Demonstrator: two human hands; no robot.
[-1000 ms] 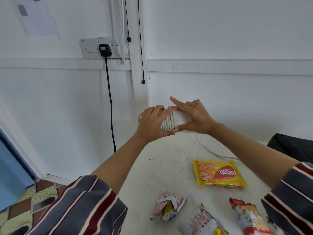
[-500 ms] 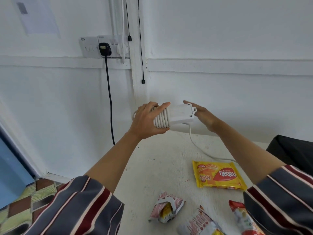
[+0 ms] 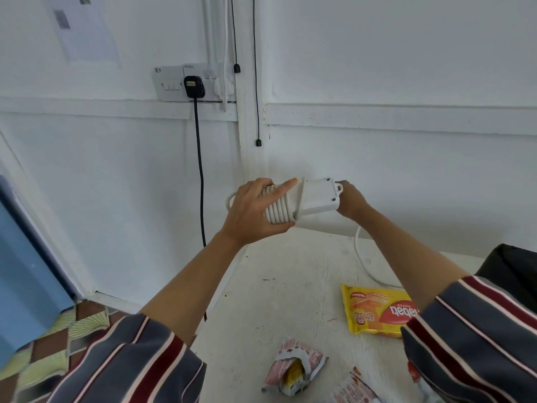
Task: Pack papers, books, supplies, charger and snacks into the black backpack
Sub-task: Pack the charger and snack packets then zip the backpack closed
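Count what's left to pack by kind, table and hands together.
Charger: 1, the white charger, held in the left hand.
Snack packets: 4, namely the yellow packet, crumpled packet, bottom-edge packet and red packet, which is mostly behind the sleeve.
Total: 5.

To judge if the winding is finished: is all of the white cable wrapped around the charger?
No, a loose length of the white cable hangs from the charger down onto the table.
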